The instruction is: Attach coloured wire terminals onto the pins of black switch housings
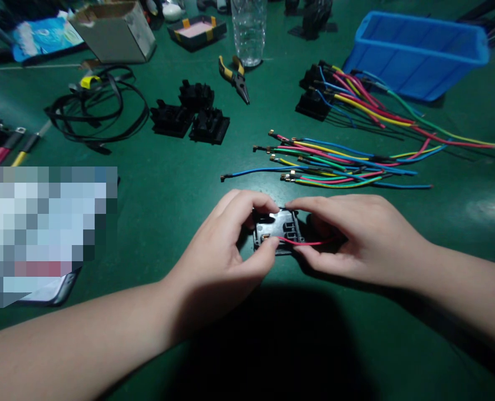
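Between my hands, low over the green table, is a black plastic socket housing with slots in its face. My left hand is closed on its left side, the thumb pressing by a brass terminal at the lower left corner. A red wire runs from that terminal across the housing into the palm of my right hand. The right thumb and forefinger hold the housing's right edge. Just beyond lie loose wires in several colours with metal terminals on their ends.
Several black housings sit at the back left, near a coiled black cable. Pliers lie by a clear bottle. Wired housings rest before a blue bin. A phone lies at the left, partly covered by a blurred patch.
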### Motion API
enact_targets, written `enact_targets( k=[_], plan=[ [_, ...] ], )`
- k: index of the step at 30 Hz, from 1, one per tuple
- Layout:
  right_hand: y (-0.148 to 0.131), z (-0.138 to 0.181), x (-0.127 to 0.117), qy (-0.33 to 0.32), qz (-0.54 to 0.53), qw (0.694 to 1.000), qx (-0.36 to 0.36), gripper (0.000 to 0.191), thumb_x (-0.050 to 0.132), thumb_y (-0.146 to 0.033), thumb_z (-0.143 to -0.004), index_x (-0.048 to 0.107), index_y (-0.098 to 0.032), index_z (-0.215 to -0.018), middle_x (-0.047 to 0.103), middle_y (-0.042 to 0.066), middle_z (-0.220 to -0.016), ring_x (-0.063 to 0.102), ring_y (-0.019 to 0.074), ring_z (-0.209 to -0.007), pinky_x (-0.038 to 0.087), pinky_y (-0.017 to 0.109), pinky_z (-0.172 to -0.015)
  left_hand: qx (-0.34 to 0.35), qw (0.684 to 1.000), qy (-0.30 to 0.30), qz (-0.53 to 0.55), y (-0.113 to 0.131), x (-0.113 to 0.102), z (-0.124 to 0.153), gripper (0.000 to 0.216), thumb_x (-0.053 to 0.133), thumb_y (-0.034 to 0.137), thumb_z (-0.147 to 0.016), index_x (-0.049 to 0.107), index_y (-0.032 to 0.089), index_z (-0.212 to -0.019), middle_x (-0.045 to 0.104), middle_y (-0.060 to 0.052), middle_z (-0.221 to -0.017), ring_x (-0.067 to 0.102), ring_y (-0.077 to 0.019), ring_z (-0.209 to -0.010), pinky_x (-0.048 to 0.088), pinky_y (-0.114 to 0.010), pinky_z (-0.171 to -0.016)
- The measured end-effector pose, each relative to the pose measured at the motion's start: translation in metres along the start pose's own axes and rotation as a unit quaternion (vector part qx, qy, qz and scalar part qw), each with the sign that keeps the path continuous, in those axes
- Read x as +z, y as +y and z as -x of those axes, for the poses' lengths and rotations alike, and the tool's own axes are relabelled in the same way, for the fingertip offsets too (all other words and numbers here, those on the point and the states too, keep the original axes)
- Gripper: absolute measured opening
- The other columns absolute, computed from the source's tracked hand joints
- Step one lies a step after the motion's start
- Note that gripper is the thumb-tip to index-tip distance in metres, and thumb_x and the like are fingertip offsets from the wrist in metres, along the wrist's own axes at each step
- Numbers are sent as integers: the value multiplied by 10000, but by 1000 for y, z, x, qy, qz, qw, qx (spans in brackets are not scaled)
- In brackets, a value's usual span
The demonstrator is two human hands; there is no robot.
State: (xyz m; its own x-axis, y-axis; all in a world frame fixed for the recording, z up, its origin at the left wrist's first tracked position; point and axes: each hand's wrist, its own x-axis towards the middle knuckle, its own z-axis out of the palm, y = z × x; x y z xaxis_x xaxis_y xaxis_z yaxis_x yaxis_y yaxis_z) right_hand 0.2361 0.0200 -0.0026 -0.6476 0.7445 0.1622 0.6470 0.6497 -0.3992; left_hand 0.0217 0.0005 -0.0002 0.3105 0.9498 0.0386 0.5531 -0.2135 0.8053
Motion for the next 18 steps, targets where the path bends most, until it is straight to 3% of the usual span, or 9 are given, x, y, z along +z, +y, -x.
enact_targets(
  k=[18],
  plan=[
    [0, 0, 0, -14, 9, 1000, -2, 359, 568, -358, -840, 600, -185, -1153, 685, 10, -781, 570, 124, -594, 342, 243, -549, -5, 999, -20, 27, -1, -2, 1, 272, 576, 152, -811, 513, 243, -1060, 556, 7, -1023, 538, -148, -878, 425, -275, -788]
  ],
)
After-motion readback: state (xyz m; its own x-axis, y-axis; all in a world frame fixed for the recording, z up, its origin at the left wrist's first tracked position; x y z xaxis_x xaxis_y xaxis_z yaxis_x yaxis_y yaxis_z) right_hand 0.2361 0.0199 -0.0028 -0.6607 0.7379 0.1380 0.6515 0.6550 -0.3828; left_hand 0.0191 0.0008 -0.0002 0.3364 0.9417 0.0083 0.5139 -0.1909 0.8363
